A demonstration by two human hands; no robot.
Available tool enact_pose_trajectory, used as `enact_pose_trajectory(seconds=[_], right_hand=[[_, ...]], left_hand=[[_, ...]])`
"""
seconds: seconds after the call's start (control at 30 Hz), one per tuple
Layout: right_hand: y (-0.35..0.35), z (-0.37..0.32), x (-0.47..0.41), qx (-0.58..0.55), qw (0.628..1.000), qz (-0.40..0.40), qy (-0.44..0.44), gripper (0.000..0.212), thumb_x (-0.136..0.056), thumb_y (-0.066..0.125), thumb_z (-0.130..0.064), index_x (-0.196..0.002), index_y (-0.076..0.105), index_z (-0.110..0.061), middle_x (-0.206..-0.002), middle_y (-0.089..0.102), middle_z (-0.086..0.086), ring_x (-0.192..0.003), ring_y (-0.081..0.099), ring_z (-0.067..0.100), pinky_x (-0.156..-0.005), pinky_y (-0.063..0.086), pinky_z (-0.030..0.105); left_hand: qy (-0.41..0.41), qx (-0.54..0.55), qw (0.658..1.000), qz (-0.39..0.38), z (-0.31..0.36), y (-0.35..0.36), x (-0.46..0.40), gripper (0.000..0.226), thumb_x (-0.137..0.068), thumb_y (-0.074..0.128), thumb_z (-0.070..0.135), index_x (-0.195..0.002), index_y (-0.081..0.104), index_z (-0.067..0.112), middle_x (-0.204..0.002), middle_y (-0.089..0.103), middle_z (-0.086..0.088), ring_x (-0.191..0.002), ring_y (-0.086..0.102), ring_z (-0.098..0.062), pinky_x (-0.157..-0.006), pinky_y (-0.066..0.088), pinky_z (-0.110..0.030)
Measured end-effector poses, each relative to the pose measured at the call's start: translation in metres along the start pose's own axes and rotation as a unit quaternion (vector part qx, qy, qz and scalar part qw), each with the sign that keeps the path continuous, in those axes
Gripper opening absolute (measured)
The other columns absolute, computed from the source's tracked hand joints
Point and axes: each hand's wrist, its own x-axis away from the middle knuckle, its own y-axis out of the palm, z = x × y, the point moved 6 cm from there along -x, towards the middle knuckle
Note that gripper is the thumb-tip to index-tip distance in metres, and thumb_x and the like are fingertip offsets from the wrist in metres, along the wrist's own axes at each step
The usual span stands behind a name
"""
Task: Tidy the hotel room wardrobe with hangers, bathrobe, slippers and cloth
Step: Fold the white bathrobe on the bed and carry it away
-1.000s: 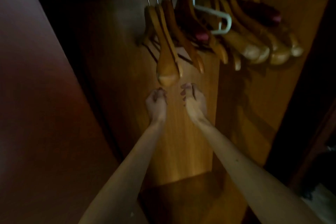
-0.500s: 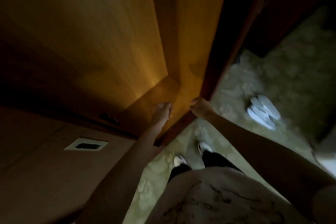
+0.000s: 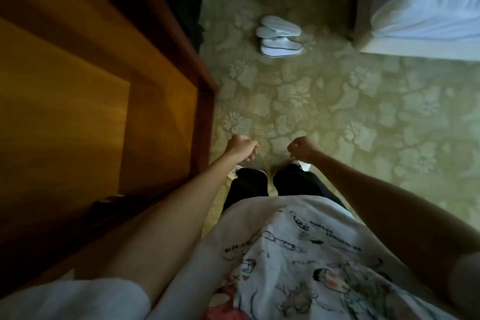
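Evidently the step in hand is the slippers, judging from the head view alone: the camera looks straight down past a white printed shirt and black trouser legs to the pale green flower-patterned carpet floor [image 3: 363, 117], and a pair of white flat hotel slippers [image 3: 280, 39] lies stacked on that floor toward its far side, near the corner of the white-sheeted bed [image 3: 426, 8] at the upper right and well apart from the person's feet. Along the left runs the orange-brown wooden wardrobe [image 3: 78, 86], its dark red front edge just beside the left forearm; its rail and hangers are out of view here, and no bathrobe or cloth shows. The left hand [image 3: 240, 147] is held low in front of the body with its fingers curled in and nothing in them; the right hand [image 3: 302, 148] is likewise curled and empty, the two hands near one another above the shoes. The next move, as I judge it, calls for stepping forward across the carpet, bending down, and gripping the slippers as a pair so they can be carried back to the wardrobe floor.
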Motion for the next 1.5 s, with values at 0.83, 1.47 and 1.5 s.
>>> enact_pose_trajectory(seconds=[0.83, 1.47, 1.5], right_hand=[[-0.125, 0.429, 0.103, -0.459, 0.841, 0.194, 0.213, 0.026, -0.096, 0.053, -0.016, -0.099, 0.074, -0.001, -0.089, 0.075, 0.011, -0.085, 0.072, 0.026, -0.082, 0.06, 0.041], [-0.458, 0.729, 0.088, -0.405, 0.85, 0.209, 0.263, 0.021, -0.091, 0.055, -0.014, -0.093, 0.075, -0.005, -0.084, 0.075, 0.009, -0.081, 0.071, 0.024, -0.079, 0.06, 0.04], [-0.463, 0.75, 0.092, -0.411, 0.841, 0.209, 0.282, 0.021, -0.091, 0.055, -0.013, -0.092, 0.075, -0.004, -0.083, 0.074, 0.009, -0.081, 0.071, 0.024, -0.079, 0.06, 0.041]], left_hand=[[0.225, -0.592, 0.744, -0.213, 0.244, 0.456, 0.017, 0.02, -0.096, 0.057, 0.016, -0.09, 0.074, 0.007, -0.081, 0.074, -0.007, -0.059, 0.064, -0.014, -0.051, 0.048, -0.021], [0.185, -0.555, 0.776, -0.234, 0.48, 0.792, 0.007, 0.022, -0.098, 0.052, 0.014, -0.088, 0.071, 0.008, -0.076, 0.069, -0.007, -0.055, 0.059, -0.015, -0.048, 0.047, -0.021], [0.192, -0.559, 0.767, -0.248, 0.494, 0.818, 0.013, 0.022, -0.098, 0.052, 0.014, -0.091, 0.072, 0.007, -0.078, 0.07, -0.007, -0.058, 0.06, -0.016, -0.05, 0.048, -0.022]])
